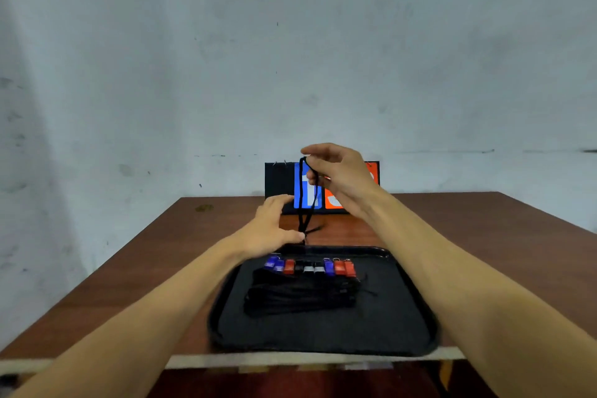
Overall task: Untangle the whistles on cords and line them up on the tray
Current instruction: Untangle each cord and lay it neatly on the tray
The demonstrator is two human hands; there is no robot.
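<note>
A black tray [323, 336] lies at the table's near edge. Several whistles [310, 267], blue, red, black and grey, stand in a row across its far part, their black cords [300, 299] bunched behind them toward me. My right hand [339, 176] is raised beyond the tray and pinches the top of a black cord loop [302, 200] that hangs straight down. My left hand [274, 226] holds the lower end of that cord near its knot, just past the tray's far rim. The whistle on this cord is hidden by my left hand.
A black board with blue and orange cards [290, 184] leans against the wall at the table's far edge. The brown table [468, 236] spreads out on both sides of the tray. A grey wall rises behind.
</note>
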